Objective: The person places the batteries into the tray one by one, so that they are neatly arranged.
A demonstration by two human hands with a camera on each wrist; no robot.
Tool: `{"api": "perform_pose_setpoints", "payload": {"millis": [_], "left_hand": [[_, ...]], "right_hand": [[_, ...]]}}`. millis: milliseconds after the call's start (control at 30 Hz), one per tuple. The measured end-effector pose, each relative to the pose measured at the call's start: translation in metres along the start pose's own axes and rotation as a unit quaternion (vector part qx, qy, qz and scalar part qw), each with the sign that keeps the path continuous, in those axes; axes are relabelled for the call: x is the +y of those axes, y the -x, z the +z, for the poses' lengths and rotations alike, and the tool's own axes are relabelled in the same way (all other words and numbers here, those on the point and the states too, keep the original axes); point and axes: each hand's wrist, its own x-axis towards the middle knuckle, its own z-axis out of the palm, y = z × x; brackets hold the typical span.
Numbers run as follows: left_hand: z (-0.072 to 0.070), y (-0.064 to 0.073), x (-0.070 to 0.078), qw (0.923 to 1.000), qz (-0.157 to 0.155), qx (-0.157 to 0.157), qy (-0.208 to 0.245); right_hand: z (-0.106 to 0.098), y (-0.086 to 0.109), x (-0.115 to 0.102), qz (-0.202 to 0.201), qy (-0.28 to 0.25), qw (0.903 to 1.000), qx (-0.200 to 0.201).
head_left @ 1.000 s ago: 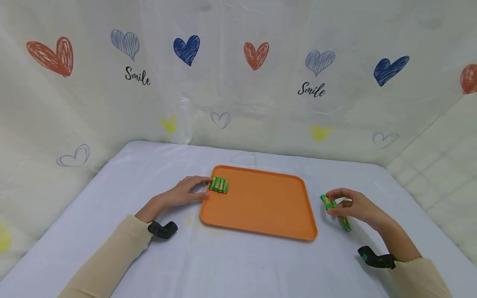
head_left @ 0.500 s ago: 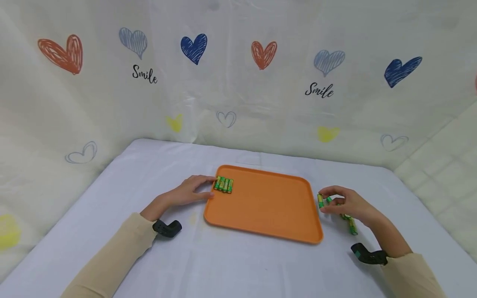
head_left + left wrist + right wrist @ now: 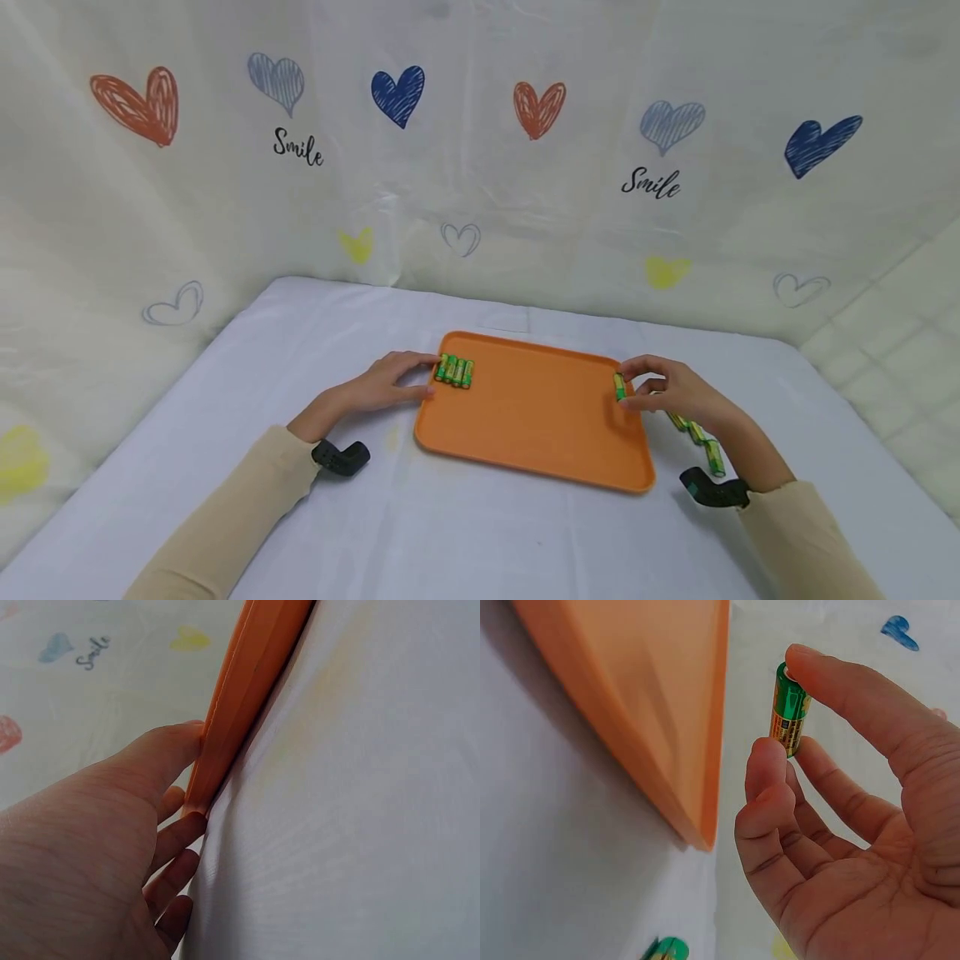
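My right hand pinches a small green and yellow battery by its ends, thumb against fingertips, above the right edge of an orange tray. In the right wrist view the battery stands nearly upright between thumb and finger, apart from the tray. At the tray's left edge my left hand touches the rim, thumb and fingers spread. The left wrist view shows the thumb against the tray's outer side. Several batteries lie side by side in the tray's far left corner.
On the white tablecloth right of the tray lie several more batteries, partly behind my right hand and wrist. A pale curtain printed with hearts hangs behind the table. Black cameras sit on both wrists.
My right hand has picked a battery from the group on the cloth and carried it left over the tray's right edge. The left hand stays at the tray's left rim.
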Motion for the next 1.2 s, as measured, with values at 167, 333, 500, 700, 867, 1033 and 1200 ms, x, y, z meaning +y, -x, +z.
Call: {"api": "perform_pose_setpoints", "payload": {"millis": [167,333,500,700,867,1033,1200], "left_hand": [[0.000,0.001,0.001,1.0000,-0.005,0.000,-0.001],[-0.002,0.002,0.005,1.0000,-0.004,0.003,-0.002],[-0.001,0.000,0.004,1.0000,0.003,0.006,-0.004],[0.000,-0.001,0.003,0.9999,-0.010,0.002,-0.004],[-0.001,0.000,0.005,0.9999,-0.010,0.003,-0.003],[-0.001,0.000,0.006,1.0000,0.000,0.002,-0.005],[0.000,0.000,0.005,1.0000,0.004,0.005,-0.005]], "right_hand": [[0.004,-0.008,-0.006,-0.012,-0.014,0.9998,-0.008],[0.008,-0.019,-0.013,-0.020,-0.012,0.9996,-0.015],[0.013,-0.032,-0.019,-0.033,-0.015,0.9990,-0.025],[0.020,-0.046,-0.023,-0.045,-0.036,0.9975,-0.041],[0.028,-0.056,-0.029,-0.055,-0.049,0.9962,-0.046],[0.037,-0.064,-0.038,-0.062,-0.065,0.9943,-0.056],[0.044,-0.070,-0.043,-0.067,-0.078,0.9922,-0.070]]}}
